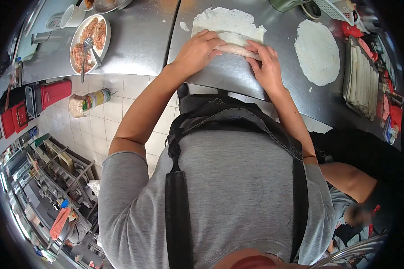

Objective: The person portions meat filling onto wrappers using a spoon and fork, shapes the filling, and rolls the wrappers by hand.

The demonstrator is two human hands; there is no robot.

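Note:
On the steel table lies a thin, pale, ragged-edged wrapper sheet (226,20). Its near edge is wound into a slim roll (236,49), lying crosswise in front of me. My left hand (199,50) is closed over the roll's left end, fingers curled and thumb close to them. At the other end, my right hand (265,62) grips the roll between bent fingers and thumb. The filling inside, if any, is hidden. A second pale sheet, oval (318,52), lies flat to the right of my right hand.
An oval plate of minced filling (104,38) with a spoon (82,67) and fork stands at left. A metal tray at right holds several long pale rolls (361,80). White cup (72,17) and white basket (339,10) stand at the back. Another person (352,179) is close at right.

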